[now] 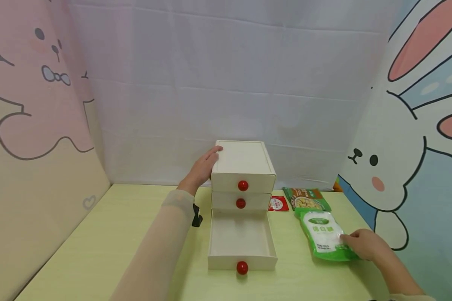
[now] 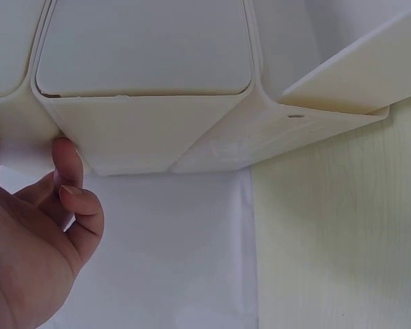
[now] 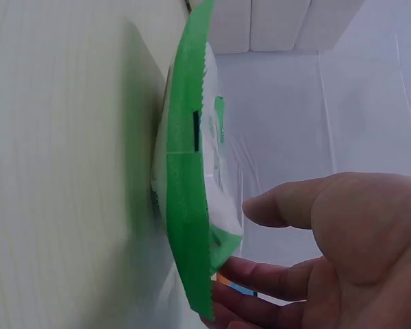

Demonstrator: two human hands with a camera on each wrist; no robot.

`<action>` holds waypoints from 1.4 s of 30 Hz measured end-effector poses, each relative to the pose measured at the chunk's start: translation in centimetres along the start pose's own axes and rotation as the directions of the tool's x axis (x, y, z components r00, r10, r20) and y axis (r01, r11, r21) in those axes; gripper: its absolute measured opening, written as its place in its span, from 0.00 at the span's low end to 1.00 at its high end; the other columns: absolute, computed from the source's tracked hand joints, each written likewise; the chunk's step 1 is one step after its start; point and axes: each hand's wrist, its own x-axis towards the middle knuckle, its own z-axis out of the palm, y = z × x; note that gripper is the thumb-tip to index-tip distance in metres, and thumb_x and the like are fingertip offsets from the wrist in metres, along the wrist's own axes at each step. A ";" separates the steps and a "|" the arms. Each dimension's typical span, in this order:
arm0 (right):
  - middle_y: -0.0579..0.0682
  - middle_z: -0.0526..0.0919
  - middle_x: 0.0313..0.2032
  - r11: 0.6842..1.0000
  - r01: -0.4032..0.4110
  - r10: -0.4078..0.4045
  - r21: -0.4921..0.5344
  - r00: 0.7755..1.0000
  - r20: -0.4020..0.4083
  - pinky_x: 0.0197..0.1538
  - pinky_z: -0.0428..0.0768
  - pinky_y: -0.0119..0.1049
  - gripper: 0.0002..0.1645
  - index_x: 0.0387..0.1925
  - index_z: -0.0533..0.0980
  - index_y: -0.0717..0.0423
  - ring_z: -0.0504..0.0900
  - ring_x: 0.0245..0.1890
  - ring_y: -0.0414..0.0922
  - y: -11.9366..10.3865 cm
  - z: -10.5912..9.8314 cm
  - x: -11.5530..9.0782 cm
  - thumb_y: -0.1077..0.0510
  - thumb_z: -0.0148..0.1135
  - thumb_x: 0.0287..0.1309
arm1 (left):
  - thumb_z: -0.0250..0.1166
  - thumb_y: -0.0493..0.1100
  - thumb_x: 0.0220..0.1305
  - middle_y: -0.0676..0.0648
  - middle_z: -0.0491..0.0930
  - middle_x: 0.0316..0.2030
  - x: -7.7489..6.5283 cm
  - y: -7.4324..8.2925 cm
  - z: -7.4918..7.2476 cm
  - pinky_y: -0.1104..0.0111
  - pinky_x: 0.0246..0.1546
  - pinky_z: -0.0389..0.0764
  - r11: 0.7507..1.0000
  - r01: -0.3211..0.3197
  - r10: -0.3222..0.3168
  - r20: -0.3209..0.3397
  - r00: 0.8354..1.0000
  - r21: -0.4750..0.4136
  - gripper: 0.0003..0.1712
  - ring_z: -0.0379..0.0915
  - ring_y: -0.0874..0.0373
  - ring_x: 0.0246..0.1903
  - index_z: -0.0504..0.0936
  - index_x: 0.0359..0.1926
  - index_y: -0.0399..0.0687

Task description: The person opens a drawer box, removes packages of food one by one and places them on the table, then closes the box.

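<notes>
A white drawer cabinet (image 1: 241,156) with red knobs stands near the middle of the table. Its bottom drawer (image 1: 242,234) is pulled out, and the bare inside shows. My left hand (image 1: 202,168) rests against the cabinet's upper left side, with fingertips over the top edge; in the left wrist view, loosely bent fingers (image 2: 68,157) touch the side wall. A green-and-white plastic bag (image 1: 322,232) with a white filling lies to the right. My right hand (image 1: 367,244) holds its near right corner, thumb above and fingers (image 3: 260,277) beneath in the right wrist view.
Behind the bag lies a brown-and-green food packet (image 1: 306,199). A small red packet (image 1: 278,203) sits beside the cabinet's right side. White cloth (image 1: 226,75) hangs behind the table (image 1: 135,234), and printed panels (image 1: 429,188) stand at both sides.
</notes>
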 end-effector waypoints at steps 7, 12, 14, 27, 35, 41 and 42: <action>0.68 0.81 0.48 0.998 0.059 -0.058 0.013 0.997 -0.052 0.44 0.79 0.52 0.43 0.55 0.73 0.74 0.81 0.46 0.59 -1.6 -0.9 -0.7 0.33 0.52 0.69 | 0.39 0.66 0.77 0.57 0.60 0.77 0.0 0.1 0.0 0.38 0.71 0.59 1.000 -0.003 0.002 0.014 1.000 0.009 0.28 0.56 0.46 0.75 0.64 0.74 0.80; 0.65 0.81 0.50 0.993 0.103 -0.098 0.049 0.991 -0.089 0.46 0.79 0.51 0.42 0.57 0.74 0.70 0.80 0.48 0.56 -4.0 -1.0 -2.1 0.32 0.53 0.69 | 0.38 0.66 0.77 0.56 0.60 0.77 0.2 0.0 0.0 0.39 0.71 0.58 1.000 -0.009 0.008 0.007 1.000 0.016 0.28 0.56 0.47 0.75 0.65 0.73 0.79; 0.64 0.81 0.50 0.991 0.119 -0.112 0.063 0.988 -0.104 0.47 0.79 0.52 0.41 0.57 0.74 0.68 0.80 0.48 0.56 -5.1 -0.8 -2.6 0.33 0.53 0.69 | 0.38 0.66 0.77 0.57 0.60 0.77 0.2 -0.1 0.0 0.39 0.71 0.58 1.000 -0.010 0.010 0.008 1.000 0.015 0.27 0.56 0.47 0.76 0.64 0.73 0.80; 0.45 0.84 0.42 0.959 0.257 -0.242 0.120 0.962 -0.131 0.45 0.79 0.43 0.23 0.50 0.80 0.52 0.79 0.42 0.44 -11.8 1.7 -6.1 0.39 0.60 0.68 | 0.38 0.66 0.78 0.56 0.59 0.77 0.0 0.0 0.1 0.37 0.70 0.58 1.000 -0.005 0.005 0.010 1.000 0.019 0.28 0.55 0.46 0.76 0.63 0.74 0.80; 0.41 0.84 0.35 0.912 0.373 -0.359 0.169 0.927 -0.109 0.31 0.75 0.34 0.07 0.43 0.83 0.39 0.76 0.31 0.41 -15.3 4.5 -8.7 0.46 0.65 0.66 | 0.37 0.67 0.77 0.56 0.58 0.78 0.1 -0.1 0.1 0.36 0.71 0.57 1.000 0.001 -0.001 0.013 1.000 0.027 0.28 0.54 0.45 0.77 0.61 0.75 0.82; 0.36 0.83 0.31 0.851 0.497 -0.507 0.170 0.862 0.018 0.28 0.75 0.31 0.08 0.44 0.83 0.36 0.76 0.27 0.40 -17.0 6.3 -10.1 0.44 0.64 0.66 | 0.38 0.66 0.78 0.56 0.59 0.77 0.2 -0.1 0.2 0.37 0.71 0.58 1.000 0.000 0.000 0.004 1.000 0.023 0.28 0.55 0.46 0.76 0.62 0.75 0.80; 0.35 0.83 0.31 0.841 0.511 -0.525 0.176 0.850 0.041 0.29 0.76 0.31 0.09 0.45 0.83 0.36 0.76 0.27 0.39 -17.2 6.7 -10.2 0.44 0.64 0.67 | 0.38 0.66 0.77 0.56 0.59 0.77 0.2 -0.2 0.2 0.37 0.71 0.58 1.000 -0.001 0.001 0.004 1.000 0.025 0.29 0.55 0.46 0.76 0.62 0.75 0.80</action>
